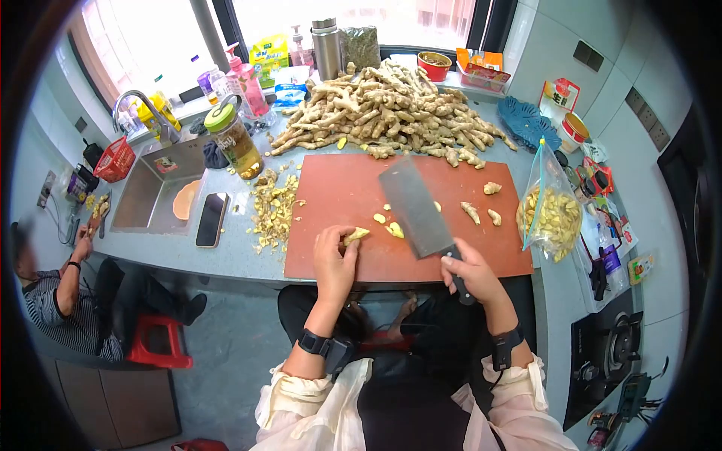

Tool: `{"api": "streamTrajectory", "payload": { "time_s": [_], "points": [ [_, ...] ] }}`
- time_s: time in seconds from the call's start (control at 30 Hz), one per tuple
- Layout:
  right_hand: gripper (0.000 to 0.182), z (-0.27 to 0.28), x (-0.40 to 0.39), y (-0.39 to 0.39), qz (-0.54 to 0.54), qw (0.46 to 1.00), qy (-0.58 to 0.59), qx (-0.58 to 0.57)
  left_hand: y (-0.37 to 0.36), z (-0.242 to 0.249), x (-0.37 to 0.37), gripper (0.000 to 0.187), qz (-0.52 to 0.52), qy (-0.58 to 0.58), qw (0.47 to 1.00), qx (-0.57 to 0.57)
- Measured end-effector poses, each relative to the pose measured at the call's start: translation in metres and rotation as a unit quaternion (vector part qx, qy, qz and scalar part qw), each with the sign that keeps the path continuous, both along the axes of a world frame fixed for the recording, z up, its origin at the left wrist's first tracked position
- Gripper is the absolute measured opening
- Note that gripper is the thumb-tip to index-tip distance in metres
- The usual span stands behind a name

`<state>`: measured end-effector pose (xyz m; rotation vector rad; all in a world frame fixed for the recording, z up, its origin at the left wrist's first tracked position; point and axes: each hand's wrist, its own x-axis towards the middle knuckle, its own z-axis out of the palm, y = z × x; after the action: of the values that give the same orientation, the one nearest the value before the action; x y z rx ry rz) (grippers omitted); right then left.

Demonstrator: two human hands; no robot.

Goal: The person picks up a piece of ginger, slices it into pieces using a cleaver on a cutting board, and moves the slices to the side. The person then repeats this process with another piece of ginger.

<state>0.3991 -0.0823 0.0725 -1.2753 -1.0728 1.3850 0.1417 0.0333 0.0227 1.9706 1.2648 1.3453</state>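
Observation:
My left hand (336, 259) is closed around a piece of ginger (356, 236), its pale yellow cut end pointing right, over the reddish-brown cutting board (331, 188). In my right hand (474, 272) is the black handle of a cleaver (416, 209); its broad grey blade is tilted up and to the left above the board. Ginger slices (394, 229) lie between my hands, partly hidden by the blade. A few small ginger knobs (471, 213) rest on the board's right side. Behind the board rises a large heap of whole ginger (387, 109).
Ginger trimmings (272, 207) lie left of the board, beside a phone (212, 219) and a lidded jar (233, 140). A bag of sliced ginger (550, 214) stands at the right. Farther left are a sink (154, 184) and another person (68, 297), seated with ginger in hand.

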Motion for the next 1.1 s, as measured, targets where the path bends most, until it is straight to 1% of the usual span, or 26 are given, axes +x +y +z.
{"api": "streamTrajectory", "payload": {
  "time_s": [0.03, 0.13, 0.17, 0.23, 0.27, 0.33, 0.37, 0.43, 0.5, 0.57, 0.6, 0.67, 0.7, 0.77, 0.97, 1.1],
  "points": [
    [0.029, 0.005, -0.005, 0.001, -0.001, 1.000, -0.001, 0.000, 0.001, 0.001, -0.001, 0.022, -0.001, -0.001, 1.000, 0.000],
    [0.030, 0.013, -0.012, 0.011, 0.083, 0.995, -0.028, -0.048, 0.002, 0.000, -0.003, 0.020, -0.001, -0.001, 1.000, -0.009],
    [0.030, 0.014, -0.011, 0.014, 0.081, 0.995, -0.028, -0.047, 0.003, -0.002, 0.000, 0.020, -0.010, -0.015, 1.000, 0.000],
    [0.028, 0.015, -0.004, 0.018, 0.082, 0.991, -0.087, -0.064, 0.004, 0.000, 0.007, 0.019, -0.023, -0.032, 0.999, 0.011],
    [0.028, 0.018, 0.002, 0.018, 0.078, 0.991, -0.088, -0.064, 0.004, 0.001, 0.011, 0.019, -0.034, -0.018, 0.999, 0.005],
    [0.026, 0.024, 0.012, 0.015, 0.035, 0.986, -0.154, -0.062, 0.002, 0.004, 0.020, 0.017, -0.052, 0.009, 0.999, -0.015],
    [0.026, 0.028, 0.013, 0.012, 0.032, 0.985, -0.156, -0.064, 0.002, 0.001, 0.024, 0.017, -0.055, 0.006, 0.998, -0.017],
    [0.025, 0.038, 0.015, 0.008, 0.016, 0.985, -0.162, -0.060, 0.003, -0.002, 0.032, 0.017, -0.080, 0.052, 0.995, 0.038],
    [0.024, 0.042, 0.015, 0.005, 0.013, 0.985, -0.159, -0.069, 0.002, -0.002, 0.035, 0.015, -0.082, 0.043, 0.996, 0.017],
    [0.024, 0.049, 0.008, 0.000, 0.033, 0.983, -0.169, -0.058, 0.000, -0.002, 0.032, 0.015, -0.097, -0.014, 0.995, -0.017],
    [0.024, 0.052, 0.004, 0.000, 0.032, 0.983, -0.169, -0.060, 0.000, -0.001, 0.031, 0.015, -0.098, -0.014, 0.995, -0.019],
    [0.025, 0.059, -0.002, 0.002, 0.046, 0.972, -0.222, -0.063, 0.000, 0.001, 0.031, 0.012, -0.094, -0.017, 0.995, -0.025],
    [0.025, 0.064, -0.004, 0.002, 0.047, 0.972, -0.222, -0.064, 0.001, 0.000, 0.030, 0.012, -0.094, -0.018, 0.995, -0.025],
    [0.028, 0.073, -0.008, 0.003, 0.068, 0.958, -0.270, -0.074, 0.001, -0.002, 0.031, 0.011, -0.093, -0.017, 0.996, -0.003],
    [0.038, 0.075, -0.008, 0.006, 0.092, 0.939, -0.324, -0.066, 0.002, -0.005, 0.032, 0.011, -0.091, -0.007, 0.996, -0.001],
    [0.039, 0.081, -0.010, 0.008, 0.098, 0.930, -0.347, -0.074, 0.002, -0.002, 0.030, 0.010, -0.094, -0.001, 0.996, 0.008]
  ]
}}
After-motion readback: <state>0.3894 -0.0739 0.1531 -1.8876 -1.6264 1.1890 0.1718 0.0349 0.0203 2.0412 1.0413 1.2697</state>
